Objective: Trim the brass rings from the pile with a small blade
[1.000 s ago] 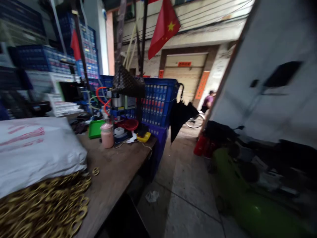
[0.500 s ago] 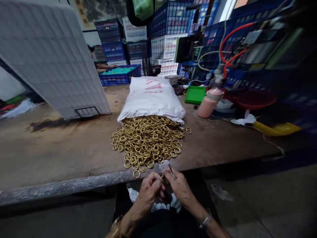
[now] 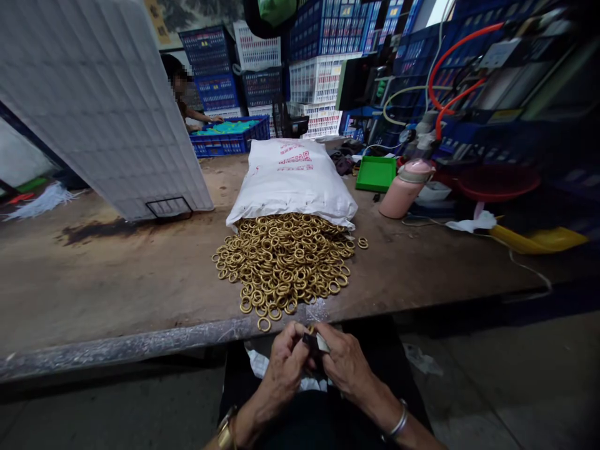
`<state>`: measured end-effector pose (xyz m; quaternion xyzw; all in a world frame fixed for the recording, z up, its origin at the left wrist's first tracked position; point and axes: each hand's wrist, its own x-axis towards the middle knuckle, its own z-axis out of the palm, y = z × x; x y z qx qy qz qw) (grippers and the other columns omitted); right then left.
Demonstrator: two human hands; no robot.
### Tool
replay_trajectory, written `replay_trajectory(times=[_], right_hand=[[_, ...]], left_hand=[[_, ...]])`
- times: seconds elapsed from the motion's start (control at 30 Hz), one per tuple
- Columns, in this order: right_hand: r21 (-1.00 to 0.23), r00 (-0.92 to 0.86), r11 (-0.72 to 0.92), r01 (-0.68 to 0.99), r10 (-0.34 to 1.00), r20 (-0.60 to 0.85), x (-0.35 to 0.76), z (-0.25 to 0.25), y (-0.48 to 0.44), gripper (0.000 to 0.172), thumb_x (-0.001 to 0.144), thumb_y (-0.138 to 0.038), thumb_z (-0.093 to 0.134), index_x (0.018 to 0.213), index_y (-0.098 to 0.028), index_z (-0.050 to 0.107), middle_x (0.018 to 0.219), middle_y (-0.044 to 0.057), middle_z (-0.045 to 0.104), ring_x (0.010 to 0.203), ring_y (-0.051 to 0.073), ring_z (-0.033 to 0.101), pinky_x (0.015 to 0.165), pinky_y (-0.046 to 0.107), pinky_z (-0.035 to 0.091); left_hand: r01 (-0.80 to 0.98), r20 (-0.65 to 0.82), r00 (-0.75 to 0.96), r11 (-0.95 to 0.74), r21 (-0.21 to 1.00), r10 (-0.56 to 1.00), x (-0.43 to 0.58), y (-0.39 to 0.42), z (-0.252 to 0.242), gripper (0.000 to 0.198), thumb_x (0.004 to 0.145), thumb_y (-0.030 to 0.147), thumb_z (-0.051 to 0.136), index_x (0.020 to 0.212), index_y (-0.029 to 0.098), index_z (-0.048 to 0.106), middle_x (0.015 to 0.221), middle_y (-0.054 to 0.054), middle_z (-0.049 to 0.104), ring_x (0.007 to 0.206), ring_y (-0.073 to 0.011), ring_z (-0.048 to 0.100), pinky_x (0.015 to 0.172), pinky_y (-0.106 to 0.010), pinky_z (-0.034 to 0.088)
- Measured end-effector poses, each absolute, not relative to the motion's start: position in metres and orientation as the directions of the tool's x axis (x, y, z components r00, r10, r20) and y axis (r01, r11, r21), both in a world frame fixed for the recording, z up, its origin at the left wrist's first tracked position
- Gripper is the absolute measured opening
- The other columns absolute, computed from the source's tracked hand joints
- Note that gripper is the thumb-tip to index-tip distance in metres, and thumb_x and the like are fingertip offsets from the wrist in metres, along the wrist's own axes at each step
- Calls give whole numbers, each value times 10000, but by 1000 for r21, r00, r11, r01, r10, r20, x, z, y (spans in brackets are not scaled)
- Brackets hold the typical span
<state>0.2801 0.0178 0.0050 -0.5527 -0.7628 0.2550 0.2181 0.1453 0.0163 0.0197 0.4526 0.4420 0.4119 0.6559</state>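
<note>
A heap of brass rings [image 3: 284,261] spills from a white sack [image 3: 293,178] onto the worn wooden bench [image 3: 117,281]. Just below the bench's front edge, both my hands meet over my lap. My left hand [image 3: 287,365] and my right hand [image 3: 345,362] are both closed, pinching a small dark flat piece [image 3: 315,342] between their fingertips. A brass ring shows just above that piece. One loose ring [image 3: 264,324] lies at the bench edge near my left hand.
A pink bottle [image 3: 404,189], green tray [image 3: 375,173], red bowl [image 3: 497,181] and yellow scoop [image 3: 539,238] stand on the right. A grey ribbed panel [image 3: 107,106] leans at left. Another person [image 3: 180,84] works at a blue crate [image 3: 229,136] behind. Stacked crates fill the back.
The view swung from the street back to the bench and settled. My hands rose slightly and now pinch a dark flat piece together where a thin tool showed before.
</note>
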Motion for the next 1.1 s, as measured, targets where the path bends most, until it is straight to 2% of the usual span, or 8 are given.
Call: replay_trajectory(times=[0.2, 0.33, 0.43, 0.63, 0.83, 0.9, 1.0, 1.1], right_hand=[[-576, -285, 267, 772, 957, 62, 280, 1, 16, 209, 676, -88, 346, 783, -186, 497, 676, 26, 617, 619, 139, 575, 551, 207, 350], [-507, -173, 165, 846, 984, 32, 291, -5, 17, 208, 667, -78, 323, 732, -189, 487, 599, 15, 585, 528, 132, 540, 506, 211, 334], [-507, -187, 208, 837, 978, 92, 290, -5, 19, 262, 615, -49, 323, 758, -183, 496, 618, 17, 580, 539, 129, 537, 526, 211, 347], [-556, -402, 411, 722, 904, 147, 245, 1, 33, 256, 680, -68, 355, 840, -170, 526, 731, 37, 606, 676, 148, 560, 612, 227, 366], [-451, -482, 430, 782, 876, -1, 204, 4, 42, 517, 653, -63, 407, 1164, -133, 442, 1057, 101, 589, 908, 198, 530, 743, 283, 338], [-414, -459, 401, 817, 887, -45, 197, 3, 41, 540, 657, -61, 413, 1190, -144, 428, 1030, 92, 599, 890, 202, 533, 729, 287, 327], [-387, -406, 358, 850, 912, -49, 192, -4, 41, 509, 675, -74, 422, 1175, -167, 438, 989, 76, 612, 857, 204, 546, 705, 288, 315], [-367, -383, 348, 863, 924, -24, 192, -11, 43, 486, 693, -100, 440, 1175, -164, 417, 958, 77, 625, 844, 207, 550, 696, 286, 310]], left_hand=[[-97, -169, 265, 200, 975, 949, 141, 9, 29, 350, 750, 498, 499, 661, 164, 445, 576, 25, 465, 465, -72, 433, 466, -190, 357], [-75, -219, 402, 271, 960, 889, 135, -10, 49, 319, 770, 470, 492, 701, 158, 491, 614, -11, 534, 493, -89, 482, 489, -202, 383], [-166, -250, 477, 365, 916, 843, 127, -18, 52, 322, 735, 471, 540, 712, 152, 503, 648, -39, 575, 509, -107, 520, 490, -219, 412], [-361, -360, 342, 475, 803, 868, 99, -17, 17, 269, 734, 364, 577, 653, 115, 517, 734, -80, 598, 536, -107, 543, 427, -195, 428], [-580, -504, 291, 569, 583, 813, 82, -29, -4, 201, 669, 263, 622, 807, 144, 538, 616, -38, 608, 440, -111, 531, 352, -186, 407], [-634, -516, 278, 559, 534, 810, 79, -28, -9, 223, 637, 295, 656, 761, 131, 569, 591, -28, 593, 427, -98, 506, 343, -182, 396], [-701, -561, 232, 537, 469, 794, 74, -18, -18, 300, 606, 369, 693, 551, 115, 543, 576, -29, 582, 445, -89, 503, 361, -183, 395], [-712, -625, 116, 504, 489, 772, 71, -6, -24, 298, 546, 334, 749, 538, 117, 545, 580, -26, 600, 469, -102, 530, 376, -186, 396]])
